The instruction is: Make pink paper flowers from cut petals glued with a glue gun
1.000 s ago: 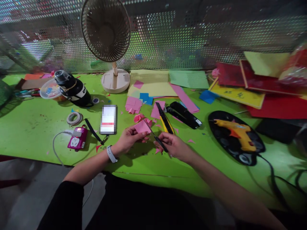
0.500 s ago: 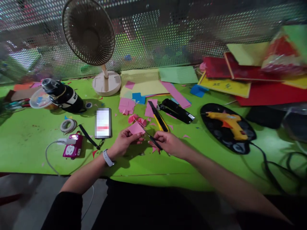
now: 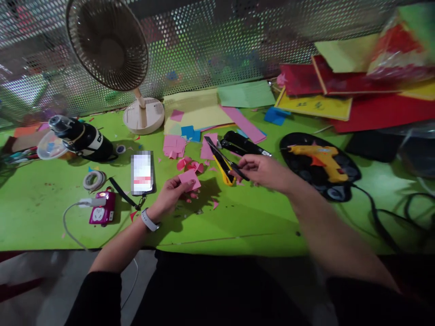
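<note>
A small pink paper square (image 3: pixel 189 180) is pinched between the thumb and fingers of my left hand (image 3: pixel 171 192). My right hand (image 3: pixel 261 171) is closed around the black handles of a pair of scissors (image 3: pixel 239 172). The scissors' blades point up and left over a yellow and black utility knife (image 3: pixel 228 178) on the table. Just beyond the paper square lie folded pink paper petals (image 3: pixel 190 165). A stack of pink squares (image 3: pixel 174 146) sits behind them, and a black stapler (image 3: pixel 244 143) lies behind the knife.
On the green table (image 3: pixel 210 226), a yellow glue gun (image 3: pixel 319 158) rests on a black tray at right, its cable trailing. At left are a phone (image 3: pixel 142 172), tape roll (image 3: pixel 94 180), purple power adapter (image 3: pixel 103 208) and black bottle (image 3: pixel 84 140). A fan (image 3: pixel 143 115) stands behind.
My right hand has drawn the scissors away from the pink paper, right and upward to above the utility knife. My left hand still holds the square. The view has shifted slightly.
</note>
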`<state>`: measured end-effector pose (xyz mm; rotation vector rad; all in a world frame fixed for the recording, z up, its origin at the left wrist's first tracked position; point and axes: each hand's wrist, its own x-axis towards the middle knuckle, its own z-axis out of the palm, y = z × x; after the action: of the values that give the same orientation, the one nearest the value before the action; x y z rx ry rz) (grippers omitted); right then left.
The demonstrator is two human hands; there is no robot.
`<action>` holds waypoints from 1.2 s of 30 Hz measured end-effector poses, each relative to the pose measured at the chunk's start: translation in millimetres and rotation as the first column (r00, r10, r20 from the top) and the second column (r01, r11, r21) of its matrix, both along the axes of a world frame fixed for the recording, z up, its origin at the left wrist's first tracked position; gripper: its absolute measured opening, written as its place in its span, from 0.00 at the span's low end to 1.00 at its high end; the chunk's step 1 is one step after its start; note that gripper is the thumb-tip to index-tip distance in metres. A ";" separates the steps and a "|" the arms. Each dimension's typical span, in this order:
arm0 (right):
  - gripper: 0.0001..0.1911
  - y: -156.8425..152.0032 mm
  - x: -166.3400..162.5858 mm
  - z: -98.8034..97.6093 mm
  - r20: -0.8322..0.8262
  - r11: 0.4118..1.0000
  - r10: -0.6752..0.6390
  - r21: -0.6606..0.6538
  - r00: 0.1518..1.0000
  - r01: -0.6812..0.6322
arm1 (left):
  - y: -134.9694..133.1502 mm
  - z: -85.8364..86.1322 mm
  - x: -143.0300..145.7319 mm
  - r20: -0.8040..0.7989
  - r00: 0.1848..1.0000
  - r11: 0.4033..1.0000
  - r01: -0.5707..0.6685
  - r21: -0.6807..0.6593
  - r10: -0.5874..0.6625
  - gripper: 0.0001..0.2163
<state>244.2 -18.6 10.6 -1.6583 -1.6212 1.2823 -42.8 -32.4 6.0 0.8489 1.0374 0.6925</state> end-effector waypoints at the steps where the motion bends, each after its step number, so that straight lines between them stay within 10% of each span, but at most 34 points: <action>1: 0.19 2.8 4.1 -1.3 0.122 0.997 -0.026 0.069 0.992 0.017 | 1.7 1.7 -1.4 -0.020 1.000 1.000 -0.011 0.018 0.011 0.18; 6: 0.09 7.5 14.1 -1.6 0.623 0.977 -0.028 0.183 0.782 -0.111 | 9.3 7.5 -4.8 -0.118 0.992 0.994 -0.027 0.107 0.040 0.17; 16: 0.12 5.1 10.9 12.6 0.806 0.992 0.060 0.016 0.588 -0.122 | 55.1 32.4 12.1 -0.223 0.975 0.922 0.089 0.378 -0.003 0.20; 23: 0.11 1.7 9.8 15.9 0.788 0.986 0.041 0.067 0.614 -0.150 | 115.7 22.7 39.5 -0.445 0.895 0.911 0.151 0.383 0.039 0.16; 27: 0.13 -8.1 -11.0 17.7 0.657 0.954 -0.086 0.271 0.749 -0.128 | 126.0 24.9 39.8 -0.687 0.715 0.842 0.288 0.457 0.128 0.16; 30: 0.12 -19.2 -29.6 8.2 0.539 0.886 0.112 0.327 0.835 -0.330 | 116.3 31.8 26.6 -0.727 0.624 0.752 0.323 0.575 0.288 0.17; 36: 0.10 -34.3 -49.8 -12.1 0.591 0.792 0.290 0.293 0.752 -0.535 | 57.8 29.4 2.2 -0.693 0.666 0.615 0.430 0.660 0.278 0.15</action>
<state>194.4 -52.9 -1.5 -1.4442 -2.5196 0.5423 -40.6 25.3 35.5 2.1254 1.4176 0.7284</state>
